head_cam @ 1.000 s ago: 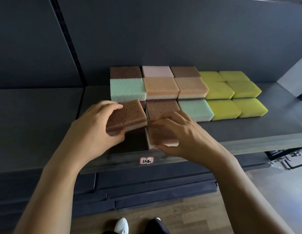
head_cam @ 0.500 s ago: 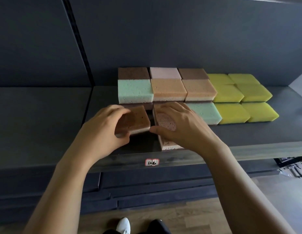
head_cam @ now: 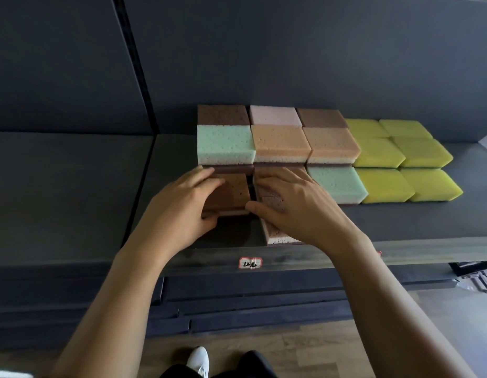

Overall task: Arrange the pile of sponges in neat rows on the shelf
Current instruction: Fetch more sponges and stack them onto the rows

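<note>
Gripping a brown sponge [head_cam: 235, 191], the left hand [head_cam: 182, 204] has its fingers curled over the top and its thumb at the near edge. The sponge sits at the left end of the front row on the shelf [head_cam: 416, 251], its near edge raised a little off the dark board. The right hand [head_cam: 300, 207] lies over a mauve sponge [head_cam: 275, 201] just right of it, fingers spread across the top and thumb at the left edge, close to the brown one's corner. Can't tell if this hand grips or only presses. The mauve sponge's pale near side shows by the shelf lip. A narrow gap separates the two sponges. Behind them is a stacked row: green sponge [head_cam: 224, 143] at left, then two orange sponges [head_cam: 280, 141], packed side by side on darker ones. The back row against the wall has a dark brown sponge [head_cam: 221, 114], a pink sponge [head_cam: 273, 115] and another brown one. Right of the mauve sponge, a second green one [head_cam: 337, 184] is in the front row. Six yellow sponges [head_cam: 384, 184] are laid in two columns of three, touching the block's right side. A white label [head_cam: 250, 262] is stuck on the shelf's front edge under the hands. Below, a white shoe [head_cam: 198, 360] is on the wood floor [head_cam: 305, 345].
</note>
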Demonstrator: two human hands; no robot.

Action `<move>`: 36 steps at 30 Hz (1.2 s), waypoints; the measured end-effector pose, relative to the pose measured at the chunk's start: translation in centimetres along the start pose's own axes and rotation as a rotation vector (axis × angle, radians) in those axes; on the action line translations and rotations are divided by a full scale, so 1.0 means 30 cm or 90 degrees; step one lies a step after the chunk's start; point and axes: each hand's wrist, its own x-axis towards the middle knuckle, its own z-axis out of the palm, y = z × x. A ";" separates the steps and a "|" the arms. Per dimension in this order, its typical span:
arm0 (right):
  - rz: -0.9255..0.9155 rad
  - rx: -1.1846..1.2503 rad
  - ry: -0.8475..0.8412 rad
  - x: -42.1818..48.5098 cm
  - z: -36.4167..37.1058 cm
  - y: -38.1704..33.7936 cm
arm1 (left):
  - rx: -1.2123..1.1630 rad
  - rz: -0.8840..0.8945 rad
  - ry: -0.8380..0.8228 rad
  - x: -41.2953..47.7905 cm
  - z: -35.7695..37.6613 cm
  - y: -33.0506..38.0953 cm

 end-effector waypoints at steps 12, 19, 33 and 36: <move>-0.010 0.030 0.046 0.001 0.021 0.007 | 0.048 0.046 0.045 0.018 0.027 0.027; -0.014 0.023 0.045 0.003 0.026 0.021 | 0.065 0.056 0.040 0.046 0.046 0.038; 0.002 0.028 0.059 0.011 0.031 0.024 | 0.093 0.047 0.077 0.076 0.069 0.058; 0.006 0.030 0.061 0.009 0.036 0.029 | 0.112 0.053 0.084 0.076 0.072 0.063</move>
